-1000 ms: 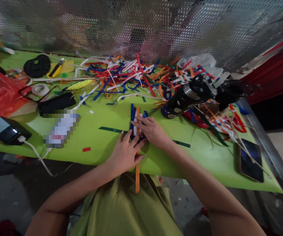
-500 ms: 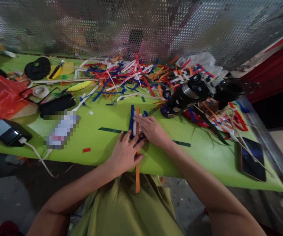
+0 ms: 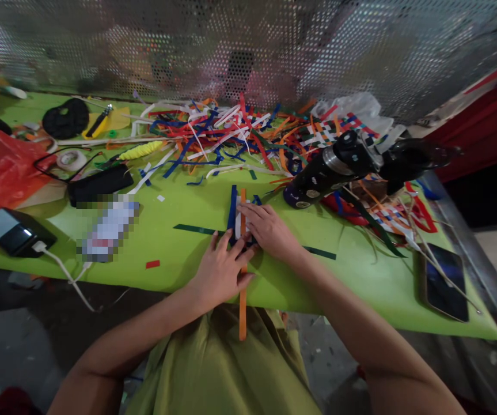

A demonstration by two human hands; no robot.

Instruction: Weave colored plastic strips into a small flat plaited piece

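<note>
A long orange strip runs lengthwise over a small set of crossed strips in front of me and hangs past the table's front edge. Under it are a white strip and a blue strip, crossed by a dark green strip that sticks out on both sides. My left hand lies over the near part of the strips, fingers spread and touching them. Across the upper part, my right hand rests from the right with its fingers stretched flat on the orange strip. The crossing under my fingers is partly hidden.
A tangled heap of coloured strips lies at the back. A black flask leans to the right, near a phone. On the left are a power bank, a red plastic bag and a cutter.
Both hands stay in nearly the same place on the strips. The whole view has shifted very slightly.
</note>
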